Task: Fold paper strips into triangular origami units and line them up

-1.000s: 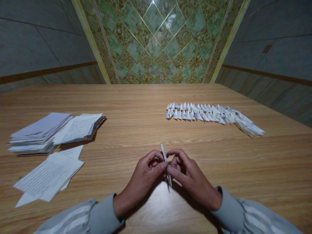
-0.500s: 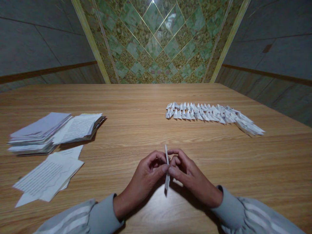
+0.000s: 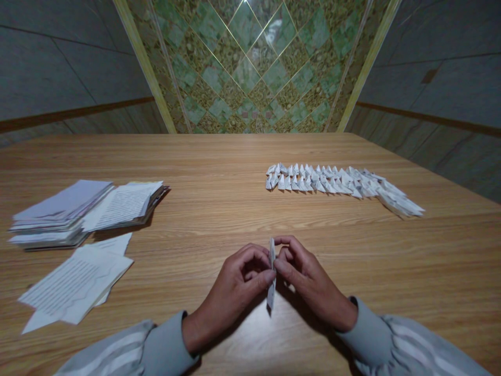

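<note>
A folded strip of paper [image 3: 271,298] stands nearly edge-on to me above the near middle of the table. My left hand [image 3: 241,280] pinches it from the left, thumb in front and fingers curled behind. From the right, my right hand [image 3: 307,279] grips the same paper, its thumb pressed to the side and its index finger at the far upper end. The paper's broad faces are mostly hidden by this angle and by my fingers.
Two rows of small folded paper pieces [image 3: 324,183] run along the right of the wooden table [image 3: 211,172]. At left lie a paper stack [image 3: 64,203], a printed pile [image 3: 125,206] beside it and loose printed sheets [image 3: 74,284]. A tiled wall [image 3: 250,68] stands beyond.
The folded paper has shifted slightly right and turned a little between my fingers. My right thumb has moved up along it; both hands still hold it.
</note>
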Demonstrator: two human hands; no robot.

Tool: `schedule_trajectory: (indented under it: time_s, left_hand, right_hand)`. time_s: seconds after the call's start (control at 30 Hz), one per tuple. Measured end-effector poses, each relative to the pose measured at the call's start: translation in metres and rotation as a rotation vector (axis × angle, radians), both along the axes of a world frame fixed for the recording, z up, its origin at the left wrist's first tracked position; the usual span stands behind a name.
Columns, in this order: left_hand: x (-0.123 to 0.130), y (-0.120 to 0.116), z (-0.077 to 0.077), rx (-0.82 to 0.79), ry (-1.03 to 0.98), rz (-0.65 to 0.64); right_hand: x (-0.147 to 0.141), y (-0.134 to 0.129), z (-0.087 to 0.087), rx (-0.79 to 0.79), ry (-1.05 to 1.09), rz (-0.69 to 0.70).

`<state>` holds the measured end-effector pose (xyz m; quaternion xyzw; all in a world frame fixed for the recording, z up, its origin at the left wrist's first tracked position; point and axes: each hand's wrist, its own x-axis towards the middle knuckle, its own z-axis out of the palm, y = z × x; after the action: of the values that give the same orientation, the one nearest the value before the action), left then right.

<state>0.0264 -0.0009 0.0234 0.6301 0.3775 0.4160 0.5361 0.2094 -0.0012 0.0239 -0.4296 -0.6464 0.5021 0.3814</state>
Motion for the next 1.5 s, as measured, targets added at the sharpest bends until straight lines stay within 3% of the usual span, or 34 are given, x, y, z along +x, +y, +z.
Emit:
schedule_trajectory:
  time_s: [0.1, 0.23, 0.3, 0.43, 0.57, 0.73, 0.87, 1.3, 1.5]
  left_hand:
    - [0.001, -0.001, 0.001, 0.065, 0.096, 0.074]
    - [0.003, -0.004, -0.002, 0.267, 0.24, 0.139]
    - [0.004, -0.007, -0.005, 0.345, 0.285, 0.155]
    - [0.004, -0.011, -0.008, 0.391, 0.302, 0.139]
    - [0.004, -0.011, -0.008, 0.327, 0.293, 0.158]
    - [0.01, -0.011, -0.004, 0.032, 0.168, 0.094]
    - [0.013, -0.012, 0.0, -0.085, 0.048, 0.047]
    - [0.008, -0.011, -0.006, 0.007, 0.049, 0.117]
    - [0.01, -0.009, -0.007, -0.048, 0.008, 0.121]
  right_hand:
    - [-0.001, -0.002, 0.003, 0.151, -0.182, -0.061]
    - [-0.007, -0.008, 0.001, 0.422, -0.414, -0.189]
    - [-0.009, -0.01, -0.002, 0.451, -0.48, -0.218]
    - [-0.01, -0.008, -0.008, 0.349, -0.52, -0.202]
    - [-0.011, -0.007, -0.008, 0.363, -0.453, -0.213]
    - [-0.014, -0.008, -0.008, 0.406, -0.358, -0.179]
    - [-0.014, -0.008, -0.008, 0.406, -0.338, -0.146]
    - [-0.012, -0.008, -0.006, 0.385, -0.455, -0.109]
    - [-0.012, -0.008, -0.006, 0.401, -0.411, -0.07]
